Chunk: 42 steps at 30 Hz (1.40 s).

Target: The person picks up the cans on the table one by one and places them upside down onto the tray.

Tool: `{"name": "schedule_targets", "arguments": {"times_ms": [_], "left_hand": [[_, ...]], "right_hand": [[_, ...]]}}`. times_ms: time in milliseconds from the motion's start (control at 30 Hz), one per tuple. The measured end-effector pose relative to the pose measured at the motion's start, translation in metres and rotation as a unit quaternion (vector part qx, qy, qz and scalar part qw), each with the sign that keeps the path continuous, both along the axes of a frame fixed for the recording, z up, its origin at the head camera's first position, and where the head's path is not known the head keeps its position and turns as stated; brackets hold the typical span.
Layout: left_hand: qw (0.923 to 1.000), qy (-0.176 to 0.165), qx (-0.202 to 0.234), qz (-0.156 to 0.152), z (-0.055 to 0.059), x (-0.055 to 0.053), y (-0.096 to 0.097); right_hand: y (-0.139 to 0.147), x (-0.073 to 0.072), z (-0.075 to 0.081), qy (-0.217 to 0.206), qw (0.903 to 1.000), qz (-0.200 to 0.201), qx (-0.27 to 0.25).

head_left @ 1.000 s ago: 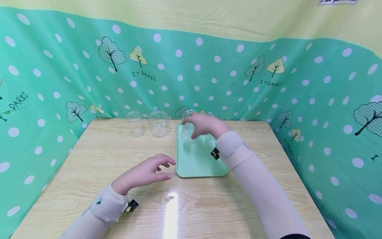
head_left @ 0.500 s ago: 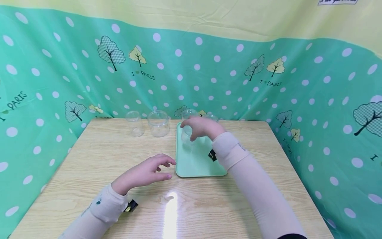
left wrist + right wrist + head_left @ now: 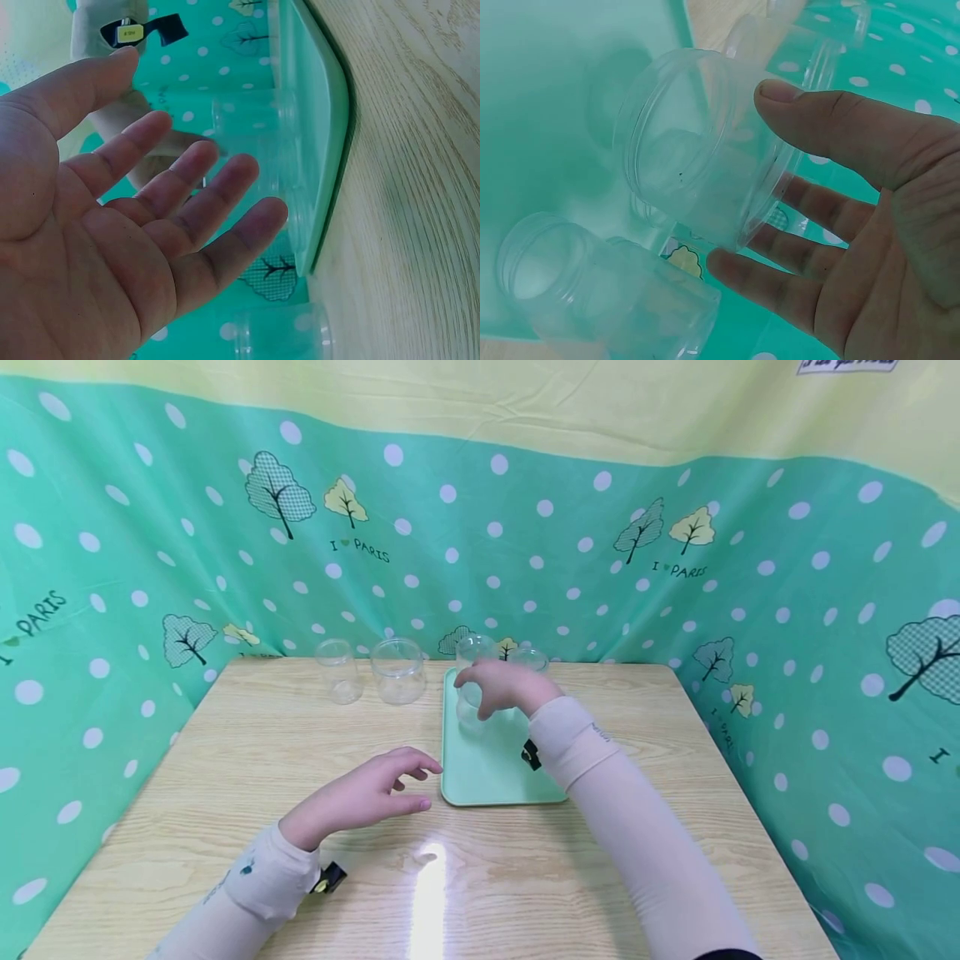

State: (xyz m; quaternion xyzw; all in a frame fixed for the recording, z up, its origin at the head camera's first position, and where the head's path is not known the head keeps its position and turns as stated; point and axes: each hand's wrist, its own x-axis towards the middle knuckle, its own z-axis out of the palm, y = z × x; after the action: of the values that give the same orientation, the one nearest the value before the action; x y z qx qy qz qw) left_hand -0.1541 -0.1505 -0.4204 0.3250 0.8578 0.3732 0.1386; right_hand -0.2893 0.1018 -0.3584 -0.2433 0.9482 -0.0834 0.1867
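My right hand [image 3: 512,685] grips a clear plastic jar [image 3: 686,161] over the far part of a light green tray [image 3: 495,772]. In the right wrist view the thumb lies along one side of the jar and the fingers along the other. Beside it, near the tray's far right, stands another clear jar [image 3: 529,657], partly hidden by the hand. My left hand [image 3: 363,793] is held above the table just left of the tray, fingers relaxed and slightly spread, palm bare in the left wrist view.
Two more clear jars, a narrow one [image 3: 341,672] and a wider one [image 3: 399,672], stand at the table's back left of the tray. A green dotted cloth [image 3: 450,568] surrounds the wooden table [image 3: 285,735] at the back and sides.
My right hand has shifted slightly toward me with the jar, and the jar behind it at the right shows more. The left hand stays where it was.
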Motion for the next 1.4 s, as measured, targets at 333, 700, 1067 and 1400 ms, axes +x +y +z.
{"name": "schedule_targets", "arguments": {"times_ms": [333, 700, 1067, 1400], "left_hand": [[1.0000, -0.001, 0.001, -0.002, 0.000, 0.000, -0.001], [1.0000, -0.001, -0.003, -0.001, 0.002, 0.002, 0.001], [1.0000, 0.004, -0.006, -0.002, 0.001, 0.002, 0.000], [1.0000, 0.003, -0.001, -0.002, 0.001, 0.003, -0.001]], "right_hand": [[-0.005, -0.003, -0.010, 0.008, 0.9998, 0.008, 0.017], [-0.006, -0.004, -0.018, -0.005, 0.9998, 0.012, 0.015], [-0.006, -0.003, -0.018, -0.013, 0.9998, 0.014, 0.011], [-0.006, -0.003, -0.021, -0.024, 0.9995, 0.014, 0.014]]}}
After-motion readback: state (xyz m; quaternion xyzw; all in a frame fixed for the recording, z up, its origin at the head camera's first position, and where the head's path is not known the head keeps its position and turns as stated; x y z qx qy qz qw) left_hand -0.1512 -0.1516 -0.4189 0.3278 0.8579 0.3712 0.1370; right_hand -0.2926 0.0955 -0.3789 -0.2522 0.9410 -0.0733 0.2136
